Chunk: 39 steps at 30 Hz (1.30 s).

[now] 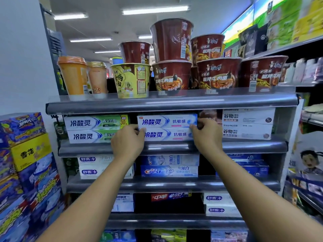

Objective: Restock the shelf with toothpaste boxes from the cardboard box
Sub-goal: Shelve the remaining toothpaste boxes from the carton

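Hands seemingly grip toothpaste box, lengthwise left-right.

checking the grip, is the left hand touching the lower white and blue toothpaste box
Touching: head view shows the left hand gripping the left end of the lower white and blue toothpaste box.

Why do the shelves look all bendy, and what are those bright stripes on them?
Head view: the wide-angle lens bows the grey metal shelf rails and stretches the edges; the white streaks on them are glare from the ceiling strip lights.
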### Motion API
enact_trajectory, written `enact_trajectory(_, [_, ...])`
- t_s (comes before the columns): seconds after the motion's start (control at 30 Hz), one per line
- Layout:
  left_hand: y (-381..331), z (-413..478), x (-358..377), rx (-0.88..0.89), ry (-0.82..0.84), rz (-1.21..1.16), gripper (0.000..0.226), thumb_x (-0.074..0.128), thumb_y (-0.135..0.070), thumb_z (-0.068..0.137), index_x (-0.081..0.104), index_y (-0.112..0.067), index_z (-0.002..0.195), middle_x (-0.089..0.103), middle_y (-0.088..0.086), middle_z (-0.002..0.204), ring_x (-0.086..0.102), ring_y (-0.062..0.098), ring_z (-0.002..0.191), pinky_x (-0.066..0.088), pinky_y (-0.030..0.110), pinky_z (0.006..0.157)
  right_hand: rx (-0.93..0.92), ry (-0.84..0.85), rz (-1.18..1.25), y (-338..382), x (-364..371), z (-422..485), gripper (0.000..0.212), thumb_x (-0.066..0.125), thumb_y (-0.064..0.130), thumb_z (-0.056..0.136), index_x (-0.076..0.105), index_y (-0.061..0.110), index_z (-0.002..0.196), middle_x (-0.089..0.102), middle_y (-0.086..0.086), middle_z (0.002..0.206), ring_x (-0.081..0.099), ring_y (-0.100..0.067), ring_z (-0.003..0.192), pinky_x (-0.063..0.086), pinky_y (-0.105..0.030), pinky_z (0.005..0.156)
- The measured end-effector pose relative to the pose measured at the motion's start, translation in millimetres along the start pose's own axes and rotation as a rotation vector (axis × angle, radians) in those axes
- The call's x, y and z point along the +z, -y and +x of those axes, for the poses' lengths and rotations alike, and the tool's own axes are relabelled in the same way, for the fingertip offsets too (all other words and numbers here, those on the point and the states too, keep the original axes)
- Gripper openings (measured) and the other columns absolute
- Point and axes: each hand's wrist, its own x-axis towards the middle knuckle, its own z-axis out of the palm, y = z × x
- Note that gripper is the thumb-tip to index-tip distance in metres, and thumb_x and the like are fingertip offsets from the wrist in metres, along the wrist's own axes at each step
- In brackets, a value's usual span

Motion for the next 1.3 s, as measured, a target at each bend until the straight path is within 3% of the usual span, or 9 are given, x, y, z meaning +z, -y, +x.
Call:
enact_trajectory(0.1, [-5, 1, 1, -0.026, -0.016, 0.075, 0.033, 0.061, -0.049, 0.097, 0.071, -0.025, 0.077, 0.067, -0.009, 0.066, 0.059, 0.017, 0.061, 0.051, 0.034, 0.063, 0.032, 0.017, -0.062, 4, -1, 4, 0.031, 0.064, 0.026, 0.094, 0.059, 0.014, 0.066, 0.058, 0.0, 0.06, 0.053, -0.016, 0.059, 0.027, -0.026, 0.049])
enact_trajectory(0.23, [-13, 2, 5, -0.066, -0.031, 0.215, 0.04, 0.057, -0.053, 0.097, 0.069, -0.022, 0.073, 0.063, -0.003, 0.065, 0.057, 0.026, 0.064, 0.05, 0.035, 0.069, 0.095, 0.014, -0.184, 12, 2, 6, 0.019, 0.061, 0.03, 0.095, 0.067, 0.015, 0.086, 0.058, -0.003, 0.073, 0.054, -0.029, 0.07, 0.038, -0.031, 0.059])
enact_trajectory(0.43, [-18, 4, 4, -0.068, -0.03, 0.234, 0.028, 0.06, -0.046, 0.096, 0.073, -0.023, 0.088, 0.073, 0.005, 0.082, 0.061, 0.027, 0.075, 0.042, 0.037, 0.082, 0.154, 0.015, -0.226, 27, -1, 6, 0.021, 0.064, 0.031, 0.094, 0.063, 0.015, 0.082, 0.054, -0.001, 0.072, 0.053, -0.029, 0.072, 0.035, -0.031, 0.059])
enact_trajectory(0.6, [-5, -44, -8, 0.27, -0.293, 0.132, 0.032, 0.062, -0.038, 0.094, 0.069, -0.023, 0.121, 0.074, -0.002, 0.102, 0.055, 0.027, 0.104, 0.024, 0.04, 0.091, -0.154, -0.126, -0.08, 12, -17, -46, 0.025, 0.061, 0.036, 0.096, 0.071, 0.018, 0.11, 0.07, 0.0, 0.105, 0.063, -0.023, 0.095, 0.04, -0.03, 0.072])
enact_trajectory(0.7, [17, -100, 7, 0.483, -0.345, 0.084, 0.027, 0.065, -0.031, 0.091, 0.069, -0.025, 0.117, 0.073, -0.009, 0.095, 0.054, 0.026, 0.108, 0.023, 0.038, 0.09, -0.236, -0.157, 0.077, -18, -19, -97, 0.02, 0.063, 0.029, 0.093, 0.075, 0.014, 0.1, 0.071, 0.003, 0.089, 0.065, -0.018, 0.082, 0.046, -0.03, 0.07])
enact_trajectory(0.83, [62, -216, 58, 0.527, -0.016, 0.053, 0.022, 0.068, -0.025, 0.087, 0.072, -0.024, 0.109, 0.07, -0.011, 0.087, 0.052, 0.022, 0.104, 0.025, 0.041, 0.086, -0.024, 0.01, 0.184, -103, -5, -180, 0.011, 0.068, 0.025, 0.088, 0.073, 0.02, 0.08, 0.062, 0.014, 0.063, 0.062, -0.011, 0.064, 0.049, -0.026, 0.061])
enact_trajectory(0.97, [115, -367, 114, 0.389, 0.576, -0.035, 0.015, 0.069, -0.016, 0.081, 0.077, -0.016, 0.094, 0.072, -0.004, 0.084, 0.061, 0.031, 0.093, 0.038, 0.042, 0.086, 0.362, 0.332, 0.086, -222, 20, -282, 0.018, 0.07, 0.02, 0.088, 0.069, 0.02, 0.07, 0.057, 0.016, 0.059, 0.057, -0.006, 0.058, 0.044, -0.028, 0.058])
enact_trajectory(1.1, [170, -512, 157, -0.049, 1.16, -0.103, 0.017, 0.068, -0.012, 0.082, 0.079, -0.01, 0.095, 0.077, 0.004, 0.093, 0.071, 0.03, 0.087, 0.057, 0.039, 0.08, 0.785, 0.554, -0.017, -341, 40, -396, 0.037, 0.07, 0.008, 0.084, 0.054, 0.023, 0.053, 0.05, 0.008, 0.048, 0.045, -0.002, 0.048, 0.034, -0.027, 0.05])
enact_trajectory(1.3, [249, -705, 244, -0.567, 1.589, 0.08, 0.031, 0.072, -0.031, 0.089, 0.071, -0.027, 0.12, 0.068, -0.008, 0.101, 0.067, 0.016, 0.099, 0.052, 0.029, 0.088, 1.469, 0.789, -0.069, -488, 72, -599, 0.024, 0.066, 0.01, 0.089, 0.067, -0.006, 0.072, 0.062, -0.026, 0.069, 0.056, -0.027, 0.064, 0.044, -0.038, 0.058])
